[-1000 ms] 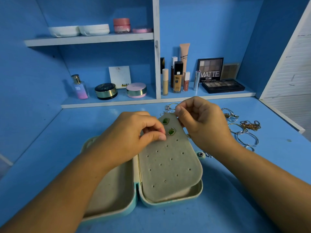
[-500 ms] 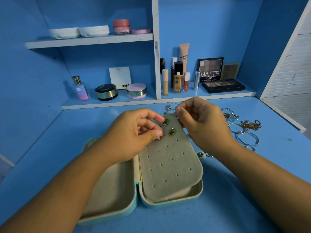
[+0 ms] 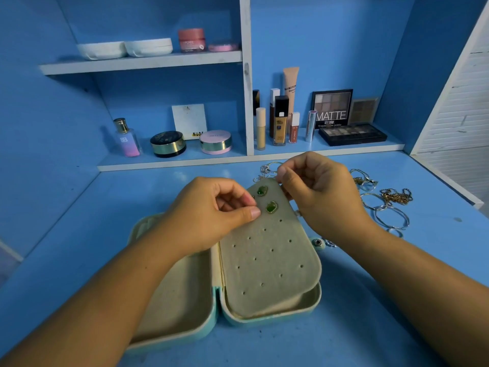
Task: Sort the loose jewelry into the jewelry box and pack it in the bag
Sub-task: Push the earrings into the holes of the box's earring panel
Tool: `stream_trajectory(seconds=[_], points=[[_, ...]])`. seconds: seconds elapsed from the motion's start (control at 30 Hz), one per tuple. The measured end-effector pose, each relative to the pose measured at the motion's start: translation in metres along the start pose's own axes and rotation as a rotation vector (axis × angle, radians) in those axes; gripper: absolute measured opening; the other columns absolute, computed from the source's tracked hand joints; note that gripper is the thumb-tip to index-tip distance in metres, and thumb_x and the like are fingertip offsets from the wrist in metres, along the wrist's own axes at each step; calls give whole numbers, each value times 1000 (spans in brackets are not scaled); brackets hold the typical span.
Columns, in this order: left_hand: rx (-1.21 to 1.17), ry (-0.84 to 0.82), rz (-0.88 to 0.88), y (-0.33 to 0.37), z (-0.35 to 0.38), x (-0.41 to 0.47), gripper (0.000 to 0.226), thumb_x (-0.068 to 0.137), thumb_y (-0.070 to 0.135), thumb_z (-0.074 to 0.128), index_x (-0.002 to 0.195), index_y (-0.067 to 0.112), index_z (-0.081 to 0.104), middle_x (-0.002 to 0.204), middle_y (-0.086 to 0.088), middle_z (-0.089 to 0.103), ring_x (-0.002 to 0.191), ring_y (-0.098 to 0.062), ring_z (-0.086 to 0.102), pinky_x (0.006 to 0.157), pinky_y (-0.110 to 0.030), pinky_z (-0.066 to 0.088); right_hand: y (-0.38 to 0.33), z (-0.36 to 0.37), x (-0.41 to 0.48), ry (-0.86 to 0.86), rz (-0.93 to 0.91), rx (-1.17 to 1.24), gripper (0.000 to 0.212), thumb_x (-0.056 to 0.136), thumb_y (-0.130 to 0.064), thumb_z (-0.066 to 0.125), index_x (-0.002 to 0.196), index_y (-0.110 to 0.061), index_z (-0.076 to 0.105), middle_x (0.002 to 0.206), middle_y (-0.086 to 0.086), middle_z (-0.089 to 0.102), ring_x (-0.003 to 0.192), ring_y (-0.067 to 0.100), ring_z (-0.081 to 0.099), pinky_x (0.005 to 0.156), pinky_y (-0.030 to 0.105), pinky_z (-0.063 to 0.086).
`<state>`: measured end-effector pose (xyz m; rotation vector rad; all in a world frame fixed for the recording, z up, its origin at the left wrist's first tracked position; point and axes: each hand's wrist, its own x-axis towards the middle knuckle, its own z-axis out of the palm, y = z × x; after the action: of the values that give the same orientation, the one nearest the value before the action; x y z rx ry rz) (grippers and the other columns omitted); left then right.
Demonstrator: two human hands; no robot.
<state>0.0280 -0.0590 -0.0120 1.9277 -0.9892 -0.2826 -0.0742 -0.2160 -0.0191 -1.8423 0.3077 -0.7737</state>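
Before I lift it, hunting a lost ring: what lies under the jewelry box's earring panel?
Under the earring panel only the cream rim of the jewelry box and a shadowed gap show; any contents are covered.

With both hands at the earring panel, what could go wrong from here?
The right hand grips the earring panel by its top edge; a slip could jar the green earrings. The left hand pinches near the holes; anything tiny there might drop into the jewelry box. Loose bangles lie beside the right forearm, easily swept.
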Motion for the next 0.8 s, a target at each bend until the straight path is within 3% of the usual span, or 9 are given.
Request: stream_trajectory(seconds=[0.13,0.27,0.4,0.57,0.63,0.67,0.73,0.8], points=[[-50,-21,-53,-2,-7,2,18,68,26,83,82,26,73,83,-1,70,69,-6,56,70,-21,53,-3,1,-1,-21,21,205,8,90,-12,60,86,-5,63,76,4,69,63,7,65,62,18,53],[-85,-96,-101,-7,-19,9,58,58,40,78,113,39,62,108,12,64,90,-8,60,88,-24,53,-6,2,-2,-76,-4,359,13,88,-13,59,88,0,62,77,1,70,68,9,66,66,18,52],[-240,-221,-47,-13,-23,13,53,67,25,76,117,34,60,119,11,67,102,-8,63,87,-18,51,-11,2,-6,-134,-35,443,24,82,-16,59,92,6,60,76,0,72,68,10,66,67,20,52],[-383,-232,-50,-23,-30,17,53,64,21,78,114,27,61,108,8,69,97,-9,61,86,-22,53,-11,6,-5,-232,21,483,16,80,-12,57,88,1,60,80,6,73,73,14,68,68,23,56],[-462,-262,-28,-28,-34,19,54,62,23,86,111,27,63,101,12,68,94,-6,61,82,-19,51,-6,3,-3,-263,-6,266,14,81,-18,61,87,-6,63,87,7,72,77,18,68,75,31,57],[-504,-278,-19,-31,-36,20,59,58,24,90,110,27,64,99,12,68,94,-6,61,81,-19,50,-1,-2,-1,-274,-57,41,9,84,-21,62,87,-13,64,90,3,72,81,17,66,79,32,54],[-587,-305,-25,-37,-39,22,68,51,25,93,111,24,61,96,9,66,90,-6,60,78,-19,50,8,-10,3,-352,-186,-434,8,89,-22,64,84,-28,65,97,-11,66,92,9,58,84,23,46],[-667,-335,-23,-40,-41,23,69,51,16,92,110,19,58,93,4,61,83,-6,59,74,-19,51,13,-13,4,-487,-282,-640,5,87,-25,66,85,-29,68,105,-12,60,102,9,51,88,11,35]])
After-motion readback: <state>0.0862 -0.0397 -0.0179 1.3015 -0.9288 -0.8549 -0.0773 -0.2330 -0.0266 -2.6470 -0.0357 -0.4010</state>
